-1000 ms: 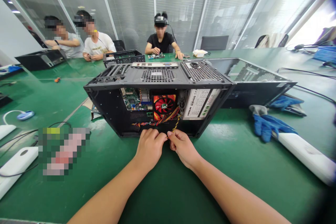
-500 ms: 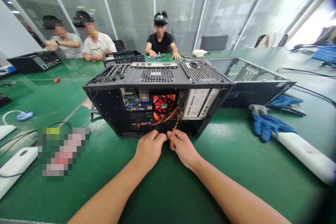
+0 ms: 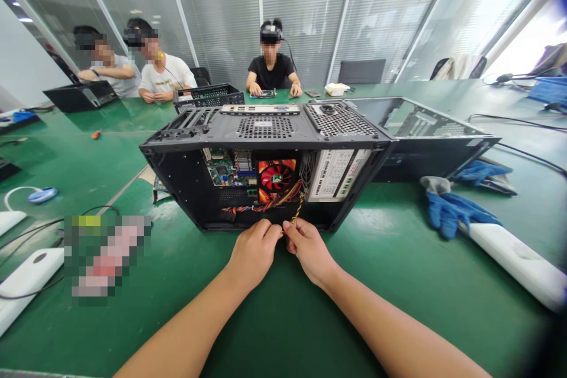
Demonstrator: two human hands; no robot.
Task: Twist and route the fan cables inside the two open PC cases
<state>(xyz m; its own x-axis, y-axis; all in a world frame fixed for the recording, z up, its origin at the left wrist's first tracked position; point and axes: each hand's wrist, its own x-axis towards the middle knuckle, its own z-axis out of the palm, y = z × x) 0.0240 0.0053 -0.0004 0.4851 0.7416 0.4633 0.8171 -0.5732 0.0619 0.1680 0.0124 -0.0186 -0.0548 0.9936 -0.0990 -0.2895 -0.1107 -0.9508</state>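
An open black computer case point(image 3: 261, 143) lies on the green table, its inside facing me. In it are a red fan point(image 3: 277, 180), a green circuit board point(image 3: 221, 166) and a power supply with a white label point(image 3: 339, 174). A twisted yellow-black cable point(image 3: 299, 208) runs from the case down to my hands at its near edge. My left hand point(image 3: 257, 251) pinches the cable's end. Close beside it, my right hand point(image 3: 308, 248) also pinches the cable. The very tip is hidden by my fingers.
Beyond the case, a person point(image 3: 270, 71) handles a circuit board; two more people sit at the left. A second case point(image 3: 434, 156) stands at the right, near blue gloves point(image 3: 460, 209) and a white power strip point(image 3: 516, 260). Cables lie at the left.
My hands have hardly moved. At the far left, a person's black case has shifted right and away. The person opposite has moved their hands slightly.
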